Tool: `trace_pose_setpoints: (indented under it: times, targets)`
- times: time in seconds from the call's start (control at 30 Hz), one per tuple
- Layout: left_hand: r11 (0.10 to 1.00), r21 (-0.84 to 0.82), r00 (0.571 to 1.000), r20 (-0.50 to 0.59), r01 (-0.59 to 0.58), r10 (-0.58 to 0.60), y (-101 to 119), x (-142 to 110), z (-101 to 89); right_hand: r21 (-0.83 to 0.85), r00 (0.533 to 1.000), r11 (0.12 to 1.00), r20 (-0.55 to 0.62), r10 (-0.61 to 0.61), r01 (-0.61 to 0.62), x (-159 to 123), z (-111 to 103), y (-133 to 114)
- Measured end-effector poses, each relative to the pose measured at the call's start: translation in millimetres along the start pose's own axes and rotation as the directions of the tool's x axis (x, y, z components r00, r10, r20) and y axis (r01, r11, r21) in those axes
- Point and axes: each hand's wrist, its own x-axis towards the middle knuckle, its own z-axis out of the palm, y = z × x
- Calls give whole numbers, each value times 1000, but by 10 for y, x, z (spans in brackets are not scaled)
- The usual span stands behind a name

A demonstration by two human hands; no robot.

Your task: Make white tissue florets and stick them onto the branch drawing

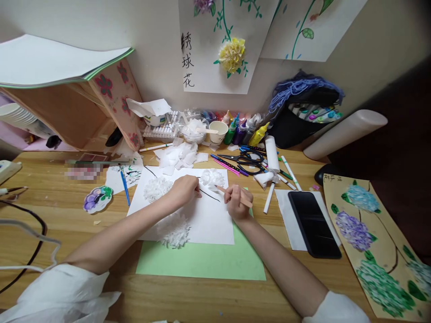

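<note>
Nearest on the wooden surface (188,303) lies a green sheet (202,262), and over its upper part a white sheet (210,229), which carries a lower flower (177,234) of ruffled white paper. Farther in is a left flower (156,187), partly hidden by the left forearm (134,224). The left hand (184,189) is above the middle of the white sheet; its fingers are bent together, but I cannot tell whether they pinch something. The right hand (239,202) grips a wooden stick (247,203) in its fingers, its tip at the edge of the upper flower (211,177), which is on the white sheet near its far right corner. The step in hand seems to be the working of this upper flower. The next move calls, I think, for light pressure, so that the thin paper is not crushed. Beyond the white sheet are loose paper pieces (178,157) and a paper cup (217,137).
</note>
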Motion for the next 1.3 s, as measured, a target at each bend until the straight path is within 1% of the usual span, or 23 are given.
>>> trace_pose_setpoints:
  times: [0.1, 0.17, 0.33, 0.47, 0.53, 0.6, 0.67, 0.73, 0.77, 0.83, 0.9, 0.93, 1.0, 1.07, 1.13, 1.2, 1.23, 1.3]
  targets:
    - [1000, 3, 1000, 8, -7, 7, 11, -6, -6, -11, 984, 990, 110, -141, 143, -6, -4, -22]
    - [1000, -3, 1000, 8, -16, 16, 6, -11, -3, -36, 974, 984, 151, -170, 177, 4, 8, -27]
    - [1000, -3, 999, -12, -31, 31, -17, -5, 13, -89, 985, 986, 118, -129, 140, 32, 30, 2]
    - [999, -17, 999, -12, -35, 34, -33, 3, 23, -94, 990, 993, 127, -54, 66, 48, 30, 1]
    - [998, -42, 999, -12, -43, 43, -35, -14, 30, -81, 993, 996, 114, -24, 33, 45, 25, -2]
    - [996, -76, 997, -69, -48, 43, -25, -45, 39, -51, 996, 999, 84, -6, 10, 30, 17, 5]
    - [993, -103, 979, -201, -65, 43, 5, -71, 49, -11, 998, 1000, 56, 18, -17, 11, 10, 22]
    - [988, -93, 934, -348, -123, 83, 49, -68, 63, 38, 997, 998, 45, 55, -57, -5, 4, 41]
    - [983, -73, 910, -395, -168, 126, 73, -52, 70, 64, 996, 995, 49, 70, -74, -12, 2, 49]
    - [966, -23, 875, -431, -256, 222, 114, 2, 81, 108, 995, 990, 49, 88, -93, -25, -2, 59]
    - [953, 5, 862, -425, -302, 275, 135, 54, 75, 128, 995, 987, 29, 99, -102, -39, -9, 63]
    - [952, 2, 862, -423, -307, 279, 135, 66, 62, 135, 994, 985, 12, 108, -108, -46, -15, 64]
    - [955, -33, 867, -429, -296, 254, 115, 39, 11, 156, 991, 980, -26, 130, -124, -52, -29, 66]
    - [953, -104, 875, -435, -284, 213, 70, -60, -62, 184, 984, 973, -80, 160, -143, -33, -42, 66]
    - [938, -204, 885, -433, -279, 169, 7, -214, -138, 206, 963, 961, -162, 217, -182, 21, -53, 65]
    - [919, -292, 898, -423, -264, 124, -69, -394, -193, 215, 930, 947, -232, 286, -238, 99, -59, 63]
    - [914, -324, 902, -422, -246, 93, -113, -486, -206, 218, 917, 940, -246, 313, -262, 140, -62, 65]
    - [904, -377, 895, -445, -204, 17, -220, -666, -199, 222, 917, 930, -210, 340, -294, 208, -70, 74]
